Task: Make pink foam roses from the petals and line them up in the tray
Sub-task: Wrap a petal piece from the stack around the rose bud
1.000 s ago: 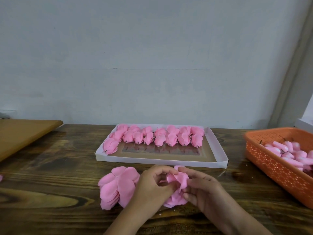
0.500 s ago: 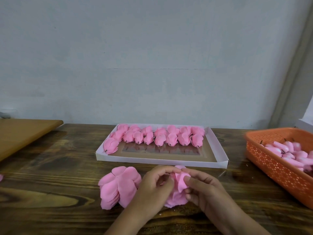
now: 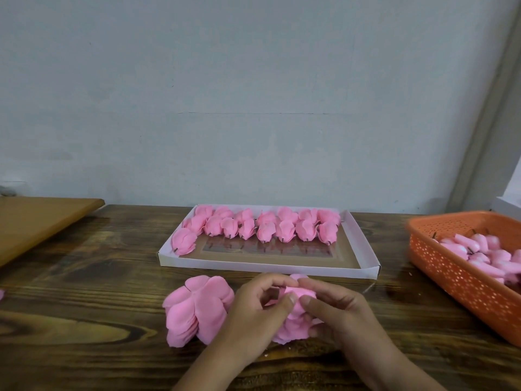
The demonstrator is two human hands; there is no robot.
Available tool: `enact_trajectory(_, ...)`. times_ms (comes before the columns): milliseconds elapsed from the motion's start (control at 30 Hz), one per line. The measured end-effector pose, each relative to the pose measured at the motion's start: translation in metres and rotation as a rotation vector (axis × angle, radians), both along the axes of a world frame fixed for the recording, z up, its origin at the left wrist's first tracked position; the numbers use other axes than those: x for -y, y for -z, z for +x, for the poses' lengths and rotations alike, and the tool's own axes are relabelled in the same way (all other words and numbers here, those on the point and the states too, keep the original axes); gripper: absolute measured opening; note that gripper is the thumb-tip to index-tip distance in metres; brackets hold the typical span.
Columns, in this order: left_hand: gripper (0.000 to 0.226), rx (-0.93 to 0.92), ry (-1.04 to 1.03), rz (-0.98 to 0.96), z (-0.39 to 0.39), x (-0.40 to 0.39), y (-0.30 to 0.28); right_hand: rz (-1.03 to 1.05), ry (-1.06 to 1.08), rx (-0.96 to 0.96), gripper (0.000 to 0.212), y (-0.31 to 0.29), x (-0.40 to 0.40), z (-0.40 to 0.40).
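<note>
nearest the camera, the left hand (image 3: 253, 314) and the right hand (image 3: 335, 314) are meeting over the dark wooden table (image 3: 84, 320), both curling their fingers round a half-formed pink foam rose (image 3: 296, 303). the left thumb and forefinger are pinching its upper fold, and the right hand's fingertips are pressing the same fold from the other side while its lower fingers are cupping the ruffled base. the rose is looking soft and matte, with its top petal bending over into a rounded lip and looser layers spreading out beneath, touching the tabletop.

just beside the left hand, on its outer side, a fanned stack of flat pink foam petals (image 3: 197, 309) is lying on the table, its edges overlapping like scales.

beyond the hands, a shallow white cardboard tray with a brown floor (image 3: 267, 270) is sitting close to them, its near wall just past the knuckles. finished pink foam roses (image 3: 265, 227) are lying in rows along its far side, with one more by the left wall; the near half of the floor is showing bare.

to the right, an orange perforated plastic basket (image 3: 456, 275) is holding more pink pieces, well apart from the right hand. at far left, a tan wooden board (image 3: 36, 224) is overhanging the table edge. bare tabletop is stretching between the board and the petal stack. a pale grey wall (image 3: 253, 94) is rising behind.
</note>
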State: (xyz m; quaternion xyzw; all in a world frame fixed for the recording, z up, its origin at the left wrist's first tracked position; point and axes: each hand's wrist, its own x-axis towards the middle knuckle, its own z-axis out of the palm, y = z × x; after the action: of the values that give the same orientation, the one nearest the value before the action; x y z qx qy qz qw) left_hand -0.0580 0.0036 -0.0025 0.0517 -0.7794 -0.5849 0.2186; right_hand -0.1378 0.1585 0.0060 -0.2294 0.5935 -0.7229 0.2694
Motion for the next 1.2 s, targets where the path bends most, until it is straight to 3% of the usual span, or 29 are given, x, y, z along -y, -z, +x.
enact_trajectory(200, 0.017, -0.001, 0.018, 0.002, 0.002, 0.000, -0.002, -0.016, -0.011, -0.041, 0.026, 0.001, -0.001, -0.003)
enact_trajectory(333, 0.030, -0.028, -0.005, 0.073, 0.002, -0.002, -0.004, -0.129, -0.046, 0.246, 0.034, 0.006, -0.001, -0.009)
enact_trajectory(500, 0.022, -0.015, -0.047, -0.003, 0.001, -0.002, -0.003, -0.309, -0.170, 0.457, 0.027, -0.001, -0.007, -0.015)
enact_trajectory(567, 0.032, 0.014, -0.058, -0.130, 0.000, -0.005, 0.001, -0.325, -0.166, 0.467, 0.026, -0.001, -0.007, -0.016)
enact_trajectory(700, 0.027, -0.073, -0.121, -0.324, -0.004, -0.009, 0.008, -0.326, -0.164, 0.479, 0.029, 0.001, -0.006, -0.016)
enact_trajectory(833, 0.044, -0.130, -0.148, -0.362, -0.005, -0.005, 0.009, -0.303, -0.155, 0.483, 0.026, 0.001, -0.005, -0.014)
enact_trajectory(967, 0.030, -0.128, -0.119, -0.399, -0.002, -0.006, 0.009, -0.289, -0.141, 0.458, 0.025, 0.001, -0.004, -0.013)
enact_trajectory(1200, 0.030, -0.182, -0.112, -0.384, 0.000, -0.010, 0.007, -0.251, -0.112, 0.349, 0.025, -0.001, 0.000, -0.006)
